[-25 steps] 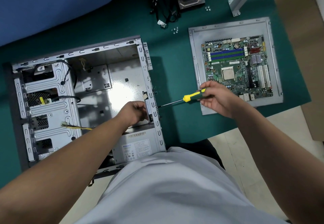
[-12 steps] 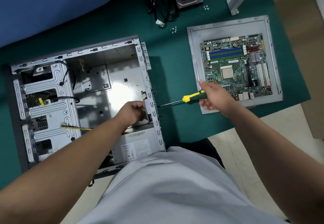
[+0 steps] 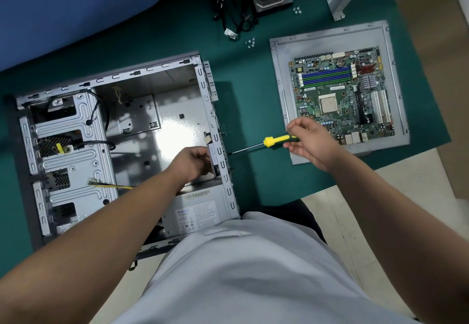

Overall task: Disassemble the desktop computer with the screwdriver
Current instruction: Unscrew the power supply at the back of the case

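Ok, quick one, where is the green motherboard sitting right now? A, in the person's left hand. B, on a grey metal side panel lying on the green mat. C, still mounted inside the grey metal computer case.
B: the green motherboard lies on the flat grey metal side panel on the green mat, apart from the open grey metal computer case.

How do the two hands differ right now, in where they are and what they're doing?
The left hand is inside the computer case, gripping a part at its rear wall; the right hand is outside, over the green mat. The left holds no tool; the right holds the screwdriver, tip against the wall's outside. Both work at the same wall.
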A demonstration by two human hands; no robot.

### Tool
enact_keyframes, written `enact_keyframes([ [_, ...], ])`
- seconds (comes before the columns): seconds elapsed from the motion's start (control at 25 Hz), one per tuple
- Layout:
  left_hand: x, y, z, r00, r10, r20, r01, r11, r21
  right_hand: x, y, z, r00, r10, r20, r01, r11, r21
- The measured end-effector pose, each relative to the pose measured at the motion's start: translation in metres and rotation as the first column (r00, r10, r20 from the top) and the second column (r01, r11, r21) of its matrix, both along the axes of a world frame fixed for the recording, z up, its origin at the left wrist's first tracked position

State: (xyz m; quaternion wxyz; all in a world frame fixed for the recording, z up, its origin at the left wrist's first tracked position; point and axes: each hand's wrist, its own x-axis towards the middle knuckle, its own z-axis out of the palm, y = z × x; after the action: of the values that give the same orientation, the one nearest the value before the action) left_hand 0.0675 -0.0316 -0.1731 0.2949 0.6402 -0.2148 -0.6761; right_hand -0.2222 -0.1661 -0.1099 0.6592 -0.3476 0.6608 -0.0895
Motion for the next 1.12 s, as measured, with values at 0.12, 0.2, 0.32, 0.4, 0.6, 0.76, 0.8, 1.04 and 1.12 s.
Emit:
enact_keyframes([
  [0.12,-0.001,0.0,0.003,1.0,0.017,-0.019,-0.017,1.0,0.006,-0.004,-0.003,-0.002,0.986,-0.11,0.121,0.1,0.991,0.084],
  [0.2,-0.002,0.0,0.003,1.0,0.001,-0.002,-0.001,1.0,0.012,-0.005,-0.003,-0.003,0.986,-0.113,0.126,0.104,0.991,0.079],
  [0.32,-0.003,0.0,0.005,1.0,0.0,0.01,0.0,1.0,0.016,-0.002,-0.002,-0.001,0.982,-0.141,0.128,0.132,0.988,0.076],
  [0.4,-0.003,0.0,0.005,0.999,-0.006,0.035,0.005,0.999,0.035,-0.003,-0.001,-0.002,0.979,-0.155,0.132,0.145,0.986,0.075],
  [0.6,-0.006,-0.003,0.015,0.992,0.097,-0.079,-0.094,0.995,0.041,-0.005,-0.001,-0.004,0.97,-0.202,0.133,0.197,0.979,0.047],
  [0.76,-0.008,-0.004,0.02,0.979,0.162,-0.121,-0.154,0.985,0.073,-0.007,0.002,-0.005,0.958,-0.25,0.138,0.25,0.968,0.02],
  [0.8,-0.008,-0.004,0.021,0.983,0.151,-0.108,-0.144,0.987,0.075,-0.005,0.004,-0.006,0.951,-0.27,0.15,0.271,0.962,0.01],
  [1.04,-0.008,-0.004,0.026,0.997,0.056,-0.056,-0.052,0.997,0.064,0.012,0.03,-0.017,0.995,-0.016,-0.094,-0.004,0.978,-0.21],
  [1.12,-0.008,-0.003,0.027,0.999,0.04,-0.035,-0.038,0.997,0.062,0.019,0.039,-0.023,0.925,0.199,-0.324,-0.301,0.905,-0.301],
])
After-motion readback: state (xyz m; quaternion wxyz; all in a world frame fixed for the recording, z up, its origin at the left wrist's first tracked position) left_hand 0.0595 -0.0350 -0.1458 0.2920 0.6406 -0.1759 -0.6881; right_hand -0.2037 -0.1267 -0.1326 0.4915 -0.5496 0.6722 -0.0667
